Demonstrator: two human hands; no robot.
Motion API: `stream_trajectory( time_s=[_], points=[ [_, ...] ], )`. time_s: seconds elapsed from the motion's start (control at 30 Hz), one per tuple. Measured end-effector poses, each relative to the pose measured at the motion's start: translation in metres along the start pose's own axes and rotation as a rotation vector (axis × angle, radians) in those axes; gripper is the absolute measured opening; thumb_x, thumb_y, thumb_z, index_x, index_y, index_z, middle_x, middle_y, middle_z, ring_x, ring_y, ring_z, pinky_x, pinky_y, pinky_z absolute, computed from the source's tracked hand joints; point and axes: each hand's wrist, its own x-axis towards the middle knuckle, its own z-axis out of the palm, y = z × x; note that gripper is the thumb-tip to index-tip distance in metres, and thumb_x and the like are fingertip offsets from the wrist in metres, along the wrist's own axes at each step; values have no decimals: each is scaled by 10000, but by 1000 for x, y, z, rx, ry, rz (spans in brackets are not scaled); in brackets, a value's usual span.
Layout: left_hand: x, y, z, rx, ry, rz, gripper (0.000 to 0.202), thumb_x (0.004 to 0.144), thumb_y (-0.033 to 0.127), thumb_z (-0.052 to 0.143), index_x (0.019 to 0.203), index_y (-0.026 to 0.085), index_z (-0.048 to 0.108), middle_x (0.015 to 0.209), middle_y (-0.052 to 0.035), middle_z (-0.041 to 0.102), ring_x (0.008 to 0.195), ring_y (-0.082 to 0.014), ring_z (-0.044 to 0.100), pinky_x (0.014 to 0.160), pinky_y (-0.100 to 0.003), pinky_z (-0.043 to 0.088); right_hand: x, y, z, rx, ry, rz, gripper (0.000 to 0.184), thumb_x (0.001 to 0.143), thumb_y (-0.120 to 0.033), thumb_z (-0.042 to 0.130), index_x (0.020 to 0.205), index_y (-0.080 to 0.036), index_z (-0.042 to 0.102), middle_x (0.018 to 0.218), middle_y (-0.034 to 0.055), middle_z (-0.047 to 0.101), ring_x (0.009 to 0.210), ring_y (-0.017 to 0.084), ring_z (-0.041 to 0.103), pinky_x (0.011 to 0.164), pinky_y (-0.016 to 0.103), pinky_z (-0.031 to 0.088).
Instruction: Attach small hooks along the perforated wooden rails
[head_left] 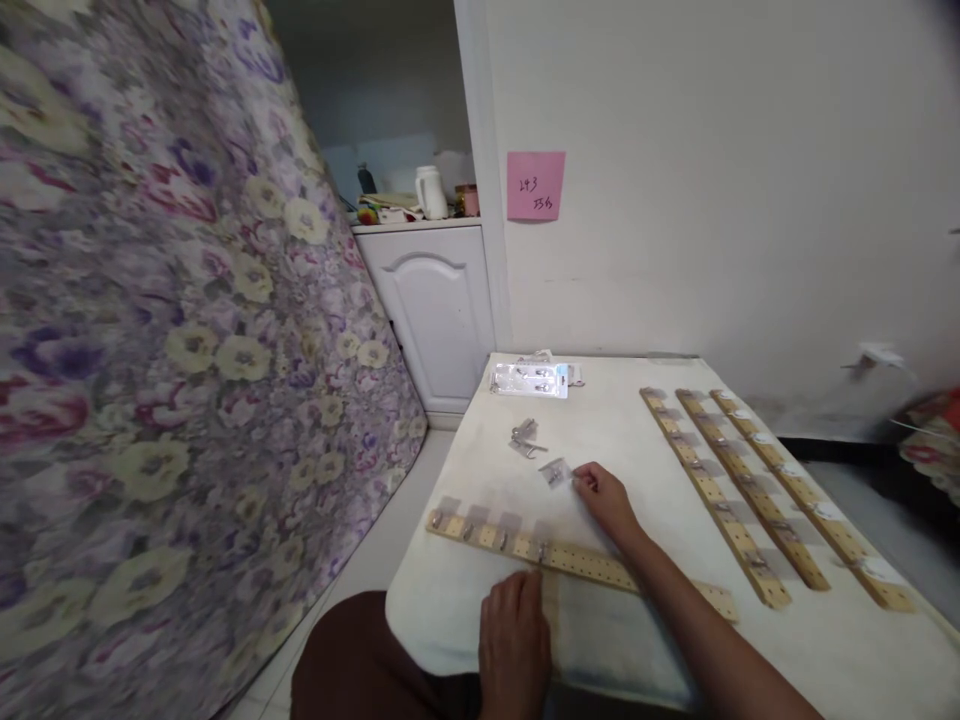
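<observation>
My right hand [604, 500] reaches over the middle of the table, thumb and fingers pinched on the edge of a small clear plastic packet [555, 473] with a shiny metal piece on it. In front of me lies a long wooden strip [592, 565] with rows of holes. Several similar packets with metal pieces are fixed along its left part, the rightmost being a metal piece [541, 551]. My left hand [515, 635] rests just below that one, fingers together and curled; I see nothing in it. Beyond the strip sits a small pile of loose metal pieces and packets [527, 437].
Three more wooden strips [712, 500] with packets fixed along them lie on the right of the white table [600, 420]. A clear blister pack [529, 380] is at the back left. A flowered curtain [187, 300] hangs on the left; a wall bounds the far side.
</observation>
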Motion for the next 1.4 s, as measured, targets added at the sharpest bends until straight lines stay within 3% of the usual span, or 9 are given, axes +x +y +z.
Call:
stream_trajectory(
  time_s=[0.2,0.4,0.6,0.83,1.0,1.2,1.4],
  points=[
    [-3,-10,12,-20,-45,-3,491,724,5,458,1151,226,559,1087,-52,610,981,-216,531,857,-362,425,34,2,10,-178,51,-5,345,777,-215,487,1101,-202,603,914,40,599,809,166,567,737,272,421],
    [-6,-12,26,-16,24,-46,504,688,-20,456,1104,233,586,1049,-48,624,954,-211,538,846,-351,413,44,-6,18,-133,56,-47,215,790,-246,476,885,-225,668,889,29,602,812,160,569,760,270,418],
    [-4,-12,22,-17,19,-21,495,693,-18,463,1094,244,587,1057,-38,621,951,-202,540,839,-334,411,44,-3,-1,139,92,-21,210,745,-353,493,762,-190,625,770,37,640,752,195,578,714,299,445],
    [2,-3,2,-25,-43,-15,421,741,4,468,1071,238,586,1049,-29,608,961,-196,527,832,-325,409,19,0,-25,260,-28,76,237,740,-417,467,734,-194,544,465,-43,520,405,121,450,448,242,375],
    [6,7,-7,-50,-35,-34,390,748,11,457,1053,220,581,1025,-40,597,945,-211,517,831,-362,419,-8,-5,-39,407,-136,102,274,710,-456,527,764,-188,551,459,-59,503,402,105,437,455,232,361],
    [-2,10,-7,-183,-19,16,351,777,25,403,1040,185,571,1026,-75,587,955,-221,524,828,-396,442,-39,-14,-49,322,-352,36,248,780,-429,500,689,-197,502,453,-74,447,385,88,399,413,210,299],
    [-10,30,-4,-329,-52,69,356,797,36,364,1045,190,568,1008,-87,597,925,-211,543,812,-397,462,-49,-13,-47,337,-509,3,231,769,-400,564,780,-175,615,547,-49,511,436,80,407,435,206,300]
  ],
)
